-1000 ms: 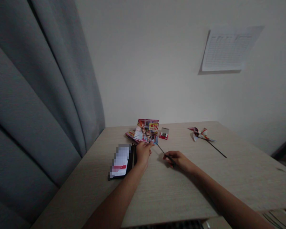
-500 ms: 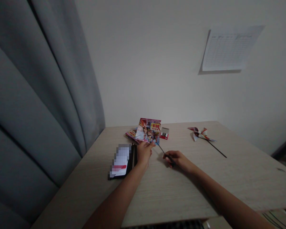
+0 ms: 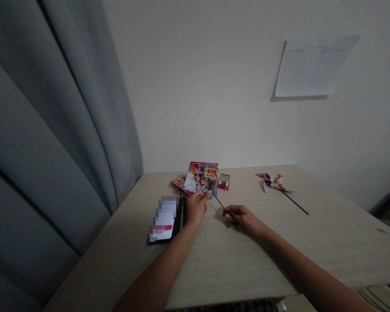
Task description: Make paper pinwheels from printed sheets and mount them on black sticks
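My left hand is closed, pinching the lower edge of a colourful printed paper sheet between thumb and fingers. The sheet tilts up and bears a yellow label with red figures. My right hand is wrapped round the dark handles of a pair of scissors. Their thin blades point up and left, with the tips at the sheet's lower right corner. Whether the blades are apart is too small to tell. Behind the held sheet, more printed sheets lie partly hidden on the table.
Left of my left forearm lies a phone with a blurred screen, beside dark thin sticks. A small red and white printed piece lies behind the scissors. On the right rests a paper pinwheel on a dark stick. A grey curtain borders the left.
The held sheet has shifted very slightly to the left. Both hands and the scissors stay almost where they were.
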The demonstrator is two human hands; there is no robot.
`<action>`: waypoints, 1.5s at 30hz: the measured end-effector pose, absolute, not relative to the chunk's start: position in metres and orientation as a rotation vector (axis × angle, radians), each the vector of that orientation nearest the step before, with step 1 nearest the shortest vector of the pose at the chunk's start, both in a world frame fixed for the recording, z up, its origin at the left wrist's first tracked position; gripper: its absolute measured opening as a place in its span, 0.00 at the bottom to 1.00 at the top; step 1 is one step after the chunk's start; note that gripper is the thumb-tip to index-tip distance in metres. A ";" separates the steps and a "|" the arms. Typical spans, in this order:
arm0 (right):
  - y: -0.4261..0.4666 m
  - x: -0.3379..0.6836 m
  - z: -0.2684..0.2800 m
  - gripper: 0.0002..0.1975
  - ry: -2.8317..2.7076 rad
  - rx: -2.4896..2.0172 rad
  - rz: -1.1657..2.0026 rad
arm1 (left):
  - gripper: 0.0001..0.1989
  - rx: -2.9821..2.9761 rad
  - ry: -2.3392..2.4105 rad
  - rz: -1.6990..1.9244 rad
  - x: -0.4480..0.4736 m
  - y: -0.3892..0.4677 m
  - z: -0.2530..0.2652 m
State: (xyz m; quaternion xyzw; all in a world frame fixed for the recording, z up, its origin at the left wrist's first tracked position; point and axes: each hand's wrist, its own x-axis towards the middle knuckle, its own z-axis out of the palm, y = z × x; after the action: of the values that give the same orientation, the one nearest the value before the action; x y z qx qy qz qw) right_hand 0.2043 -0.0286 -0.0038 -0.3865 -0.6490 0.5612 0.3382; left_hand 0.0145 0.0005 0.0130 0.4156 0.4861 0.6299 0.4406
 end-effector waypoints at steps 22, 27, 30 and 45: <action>-0.029 0.202 -0.006 0.23 -1.639 -0.949 1.482 | 0.23 1.076 1.185 1.512 0.016 0.001 0.009; -0.030 0.202 -0.002 0.23 -1.628 -0.948 1.488 | 0.23 1.063 1.180 1.510 0.016 0.001 0.011; -0.030 0.202 -0.001 0.23 -1.631 -0.955 1.490 | 0.23 1.058 1.169 1.510 0.016 0.000 0.012; -0.032 0.202 0.000 0.24 -1.628 -0.965 1.484 | 0.24 1.071 1.180 1.512 0.015 0.002 0.009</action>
State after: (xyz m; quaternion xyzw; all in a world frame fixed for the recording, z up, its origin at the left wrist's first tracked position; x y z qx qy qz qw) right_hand 0.2019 -0.0319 -0.0002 -0.3744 -0.6314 0.5757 0.3601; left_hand 0.0155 0.0017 0.0087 0.4341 0.4782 0.6130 0.4551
